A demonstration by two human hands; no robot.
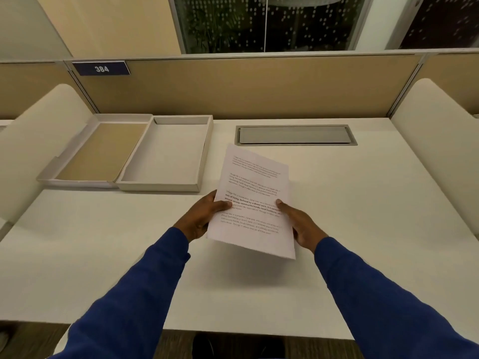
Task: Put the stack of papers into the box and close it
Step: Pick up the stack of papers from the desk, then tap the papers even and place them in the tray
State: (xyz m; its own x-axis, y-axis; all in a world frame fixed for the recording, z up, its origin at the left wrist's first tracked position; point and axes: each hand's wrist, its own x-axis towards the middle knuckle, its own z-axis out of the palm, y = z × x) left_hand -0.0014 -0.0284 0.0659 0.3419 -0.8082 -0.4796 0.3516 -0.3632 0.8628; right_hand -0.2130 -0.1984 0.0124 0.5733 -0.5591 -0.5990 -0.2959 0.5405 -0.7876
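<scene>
We have the stack of papers (255, 200) lifted off the worktop (363, 203), a soft shadow lying under its near edge, so we judge the step in hand to be the carry toward the box. Our left hand (204, 216) holds the stack at its left edge, thumb on the printed top sheet and fingers underneath; our right hand (298, 221) does the same at the right edge, so each grip is closed on the papers. The stack is tilted, its far end pointing away and slightly left. The box (166, 154) sits open at the far left of the worktop, near the stack but apart from it, and its tray looks bare. Its lid (98, 151) lies flat and open, touching the box on the left side. The next move, as we see it, calls for swinging the stack left, squaring it to the tray walls, and lowering it flat. After that the lid must fold over to the right.
</scene>
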